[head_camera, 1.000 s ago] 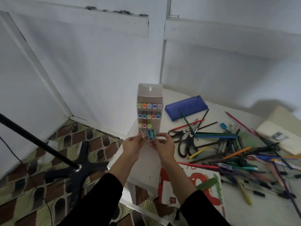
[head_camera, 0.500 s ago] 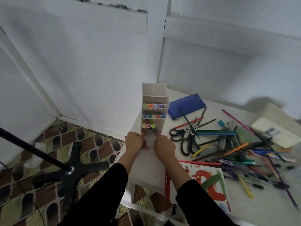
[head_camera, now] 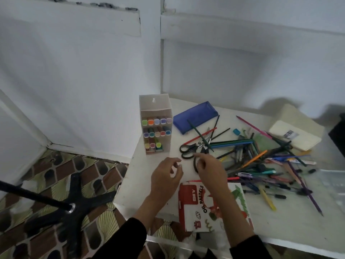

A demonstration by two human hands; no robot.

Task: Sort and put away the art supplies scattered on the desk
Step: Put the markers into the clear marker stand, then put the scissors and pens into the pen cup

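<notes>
A clear marker box (head_camera: 156,126) stands upright at the desk's far left corner, holding rows of coloured markers. My left hand (head_camera: 166,176) hovers just in front of it with loosely curled fingers, holding nothing. My right hand (head_camera: 210,169) is beside it, fingers relaxed, over the handles of black scissors (head_camera: 188,148). A heap of pens and pencils (head_camera: 261,161) spreads across the desk to the right. A blue pencil pouch (head_camera: 195,117) lies behind the scissors.
An oil pastels box (head_camera: 199,206) lies at the white desk's (head_camera: 134,176) front edge under my right forearm. A cream box (head_camera: 296,131) with a barcode sits at the far right. A black chair base (head_camera: 72,206) stands on the patterned floor at left.
Both hands have let go of the marker box and drawn back toward me. The box now stands alone at the desk corner with the last marker inside.
</notes>
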